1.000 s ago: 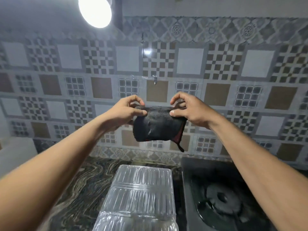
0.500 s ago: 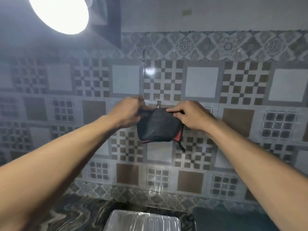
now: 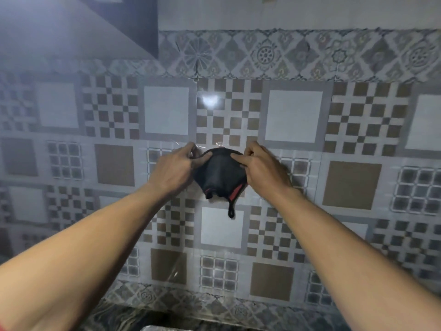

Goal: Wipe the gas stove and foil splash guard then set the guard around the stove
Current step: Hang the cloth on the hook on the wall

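A dark cloth (image 3: pixel 220 174) with a red edge and a small hanging loop is pressed against the tiled wall at about chest height. My left hand (image 3: pixel 175 169) pinches its upper left corner and my right hand (image 3: pixel 263 170) pinches its upper right corner. The cloth's top sits at a small wall hook that is hidden behind it. Only a sliver of the foil splash guard (image 3: pixel 155 328) shows at the bottom edge. The gas stove is out of view.
The patterned tile wall (image 3: pixel 293 115) fills the view, with a clear plastic film over it. A strip of dark marbled countertop (image 3: pixel 114 316) runs along the bottom. A dark hood or cabinet edge (image 3: pixel 133 17) sits at the top left.
Both hands have carried the cloth up and forward to the wall. My view has tilted up, so the stove and most of the foil guard have dropped out of sight.
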